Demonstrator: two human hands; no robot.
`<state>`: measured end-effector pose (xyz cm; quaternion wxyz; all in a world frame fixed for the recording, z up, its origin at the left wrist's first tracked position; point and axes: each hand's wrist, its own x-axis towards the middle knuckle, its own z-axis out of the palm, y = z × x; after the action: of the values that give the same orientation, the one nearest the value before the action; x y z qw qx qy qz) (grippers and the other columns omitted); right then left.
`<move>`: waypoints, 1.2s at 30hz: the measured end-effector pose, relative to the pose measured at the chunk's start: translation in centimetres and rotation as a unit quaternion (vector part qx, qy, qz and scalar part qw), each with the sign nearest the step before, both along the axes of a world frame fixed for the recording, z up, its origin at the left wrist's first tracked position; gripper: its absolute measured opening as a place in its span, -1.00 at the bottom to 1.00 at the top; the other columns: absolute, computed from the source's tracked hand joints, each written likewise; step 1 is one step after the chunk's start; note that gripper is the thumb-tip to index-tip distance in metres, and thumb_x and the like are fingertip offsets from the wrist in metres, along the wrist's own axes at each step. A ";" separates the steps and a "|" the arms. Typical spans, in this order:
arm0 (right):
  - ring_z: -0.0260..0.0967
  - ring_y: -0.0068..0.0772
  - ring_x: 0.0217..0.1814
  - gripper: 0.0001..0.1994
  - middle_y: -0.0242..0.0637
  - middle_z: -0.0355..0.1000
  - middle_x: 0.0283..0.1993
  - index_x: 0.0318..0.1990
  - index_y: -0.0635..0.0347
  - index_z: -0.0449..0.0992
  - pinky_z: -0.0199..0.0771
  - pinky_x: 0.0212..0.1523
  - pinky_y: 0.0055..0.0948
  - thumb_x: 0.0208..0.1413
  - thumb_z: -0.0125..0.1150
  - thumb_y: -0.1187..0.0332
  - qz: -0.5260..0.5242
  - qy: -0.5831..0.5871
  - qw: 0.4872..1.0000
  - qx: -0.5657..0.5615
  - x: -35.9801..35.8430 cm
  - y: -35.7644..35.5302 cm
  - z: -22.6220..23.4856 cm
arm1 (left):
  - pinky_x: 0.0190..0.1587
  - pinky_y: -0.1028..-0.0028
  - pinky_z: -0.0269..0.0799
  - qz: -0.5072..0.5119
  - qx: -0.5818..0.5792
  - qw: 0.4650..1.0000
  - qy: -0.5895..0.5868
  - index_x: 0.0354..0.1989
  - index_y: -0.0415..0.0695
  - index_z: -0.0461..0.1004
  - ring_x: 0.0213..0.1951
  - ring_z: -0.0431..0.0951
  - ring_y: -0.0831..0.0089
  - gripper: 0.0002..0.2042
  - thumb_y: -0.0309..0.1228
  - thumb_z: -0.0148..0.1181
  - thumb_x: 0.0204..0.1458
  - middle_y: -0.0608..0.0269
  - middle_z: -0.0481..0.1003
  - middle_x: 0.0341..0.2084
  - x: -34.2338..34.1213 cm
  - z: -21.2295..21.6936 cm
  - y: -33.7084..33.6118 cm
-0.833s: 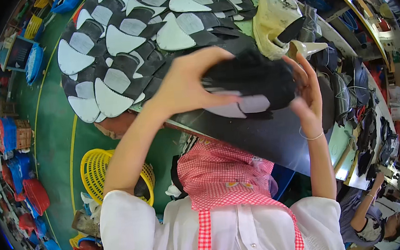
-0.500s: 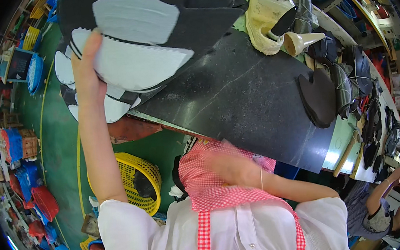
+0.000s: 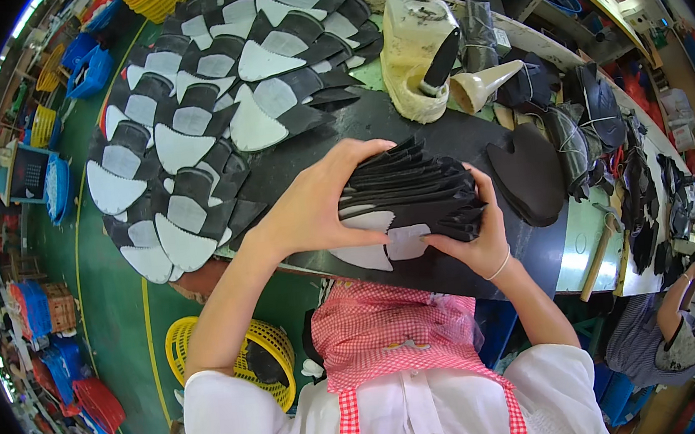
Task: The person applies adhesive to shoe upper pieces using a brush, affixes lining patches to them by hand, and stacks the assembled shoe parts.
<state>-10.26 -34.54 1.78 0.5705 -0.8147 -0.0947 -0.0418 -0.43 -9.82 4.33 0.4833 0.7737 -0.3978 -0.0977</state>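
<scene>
A thick stack of black shoe upper pieces [image 3: 415, 181] is gripped between my two hands above the near part of the dark tabletop. My left hand [image 3: 316, 199] wraps its left side, thumb below and fingers over the top. On the right, my right hand [image 3: 483, 233] clasps the other end, its thumb on a pale patch near the bottom. White, jagged-edged patches show on the stack's lowest visible face. Farther left, overlapping rows of similar black pieces with white and grey patches [image 3: 182, 149] cover the table.
Behind the stack stands a cream glue container [image 3: 418, 59] with a dark-handled tool, beside a cream funnel-shaped piece [image 3: 485, 86]. Dark sole-shaped sheets [image 3: 527, 174] and a hammer [image 3: 598, 256] lie right. A yellow basket [image 3: 281, 349] stands below. Another person [image 3: 668, 332] works at far right.
My left hand has come down and right from the raised pieces at upper left. My right hand has risen from by the apron; both now hold the stack. The rows on the table show fully.
</scene>
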 end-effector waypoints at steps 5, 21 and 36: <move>0.39 -0.49 -0.04 -0.24 -0.22 0.43 -0.08 0.15 0.26 0.21 0.41 0.00 -0.44 -0.19 0.53 0.25 0.011 0.024 0.999 0.023 -0.8 -0.3 3.0 | 0.11 0.42 0.33 -0.020 0.061 0.981 0.186 0.24 -0.36 0.16 0.04 0.48 0.30 -0.07 -0.18 0.53 -0.29 -0.04 0.44 0.01 0.6 2.7 0.0; 0.43 -0.27 -0.55 -0.71 -0.16 0.43 -0.54 -0.39 0.23 0.50 0.36 -0.48 -0.32 0.05 0.31 0.16 -0.150 -0.125 0.936 -0.294 16.6 -3.9 1.8 | 0.23 0.36 0.20 0.074 0.153 0.978 0.121 0.32 -0.09 0.17 0.16 0.35 0.25 -0.20 -0.26 0.42 -0.15 0.11 0.34 0.14 3.0 -1.6 2.8; 0.25 -0.74 -0.61 -0.83 -0.43 0.32 -0.66 -0.39 0.30 0.54 0.25 -0.60 -0.59 0.09 0.30 0.35 -0.026 0.071 0.997 -0.021 11.2 2.2 1.2 | 0.23 0.24 0.15 0.236 0.161 0.952 -0.105 0.25 -0.19 0.22 0.15 0.29 0.04 -0.50 -0.38 0.10 0.12 -0.04 0.30 0.12 -3.2 -4.0 3.3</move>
<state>0.95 -32.33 2.96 0.5571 -0.8298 -0.0337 0.0033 -3.66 -6.56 0.30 0.3166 0.9191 -0.2314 0.0380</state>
